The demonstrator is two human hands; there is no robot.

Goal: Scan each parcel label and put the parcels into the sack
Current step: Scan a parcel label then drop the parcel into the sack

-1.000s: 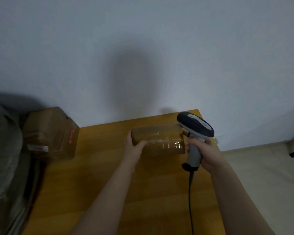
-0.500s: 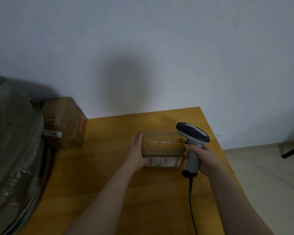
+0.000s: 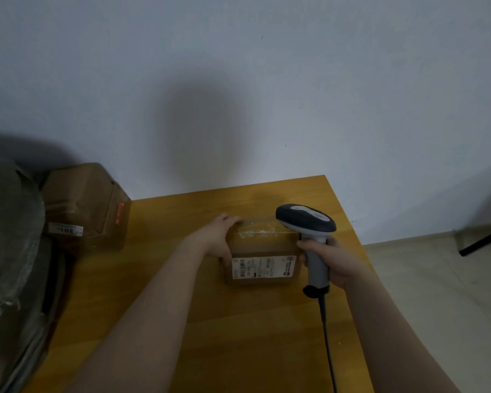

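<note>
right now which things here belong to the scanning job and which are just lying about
In the job:
small parcel, its label toward the camera, held by the left hand
scanner in the right hand
second parcel
sack, far left

Just lying about:
black bar on the floor, far right

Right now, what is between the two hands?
In the head view, a parcel lies between: the left hand holds its left end, the right hand grips the scanner.
</note>
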